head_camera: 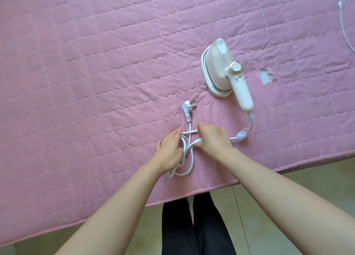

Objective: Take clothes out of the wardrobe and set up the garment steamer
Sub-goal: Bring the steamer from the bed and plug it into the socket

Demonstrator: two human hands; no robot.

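The steamer (224, 70) lies on the bed (76, 62), plug (54, 108) loose; no clothes show. Right hand (213, 137) grips the cord (189, 158), left hand (170, 147) flat beside it

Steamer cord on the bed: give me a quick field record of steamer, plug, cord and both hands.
steamer: lies on the pink quilted bed cover, steamer handle toward the person
plug: plug unplugged, lying on the cover
cord: cord looped loosely between the hands
left hand: left hand fingers straight, resting against the loops
right hand: right hand curled round the cord
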